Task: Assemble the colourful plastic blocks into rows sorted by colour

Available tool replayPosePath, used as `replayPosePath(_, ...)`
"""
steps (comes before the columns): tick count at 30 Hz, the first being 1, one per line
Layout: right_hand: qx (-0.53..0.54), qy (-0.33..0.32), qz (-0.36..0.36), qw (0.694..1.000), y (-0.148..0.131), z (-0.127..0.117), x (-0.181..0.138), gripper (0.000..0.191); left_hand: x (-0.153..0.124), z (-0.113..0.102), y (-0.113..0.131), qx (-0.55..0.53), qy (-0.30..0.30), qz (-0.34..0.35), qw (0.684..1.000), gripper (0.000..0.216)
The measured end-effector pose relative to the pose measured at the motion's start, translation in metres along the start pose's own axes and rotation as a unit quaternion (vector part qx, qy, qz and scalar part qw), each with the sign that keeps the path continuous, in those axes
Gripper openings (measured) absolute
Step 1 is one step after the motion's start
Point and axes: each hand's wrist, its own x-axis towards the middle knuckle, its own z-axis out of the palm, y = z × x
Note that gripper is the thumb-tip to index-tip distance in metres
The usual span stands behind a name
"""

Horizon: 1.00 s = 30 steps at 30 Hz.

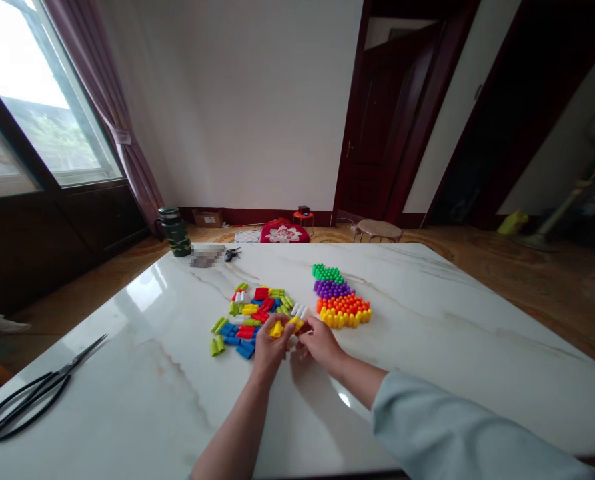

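Over the middle of the white table, my left hand (270, 347) is closed on a yellow plastic piece (276, 330). My right hand (321, 343) meets it from the right, its fingers pinching a second yellow plastic piece (296, 324) that the left fingertips also reach. Beyond and left of my hands lies a loose pile of paired tube-like pieces, among them a red piece (246, 332), a blue piece (246, 350) and a lime piece (218, 346). To the right, upright pieces stand grouped by colour: green (327, 273), purple (332, 289), orange (343, 305) and yellow (345, 318).
Long black-handled scissors (42, 393) lie on the marble-patterned table (142, 400) at the left. A camouflage flask (175, 232) stands at the far left corner, near a blurred flat item (207, 256) and keys (232, 254). Behind the table is a round stool (378, 230).
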Motion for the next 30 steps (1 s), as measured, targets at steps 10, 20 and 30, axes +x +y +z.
replayPosePath(10,0.075,0.071,-0.045,0.994,0.001,-0.018,-0.002,0.032,-0.011,0.008,0.002,0.03,-0.055,0.029,0.998,0.027)
replayPosePath(20,-0.105,0.09,-0.149,0.979,0.008,-0.031,0.0,0.021,-0.012,0.01,0.012,0.16,-0.09,0.112,0.977,0.01)
replayPosePath(30,-0.166,0.11,-0.199,0.96,0.002,-0.026,-0.005,0.02,-0.009,0.009,0.001,0.163,-0.05,0.155,0.973,0.011)
